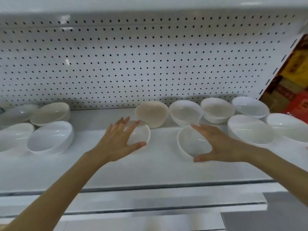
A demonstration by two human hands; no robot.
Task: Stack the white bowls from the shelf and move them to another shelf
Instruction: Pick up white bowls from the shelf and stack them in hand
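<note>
Two white bowls sit mid-frame on the shelf [160, 164], open side up. The left hand [116, 142] is spread over the left bowl [141, 134], its fingers [129, 125] straight and apart above the far rim and its thumb by the near rim, not closed on it. The right hand [221, 145] spans the right bowl [190, 144] likewise, fingers [200, 128] straight over the far edge, thumb by the near rim. Whether either hand touches its bowl is unclear. Other bowls [186, 112] line the pegboard [133, 64] at left and right
</note>
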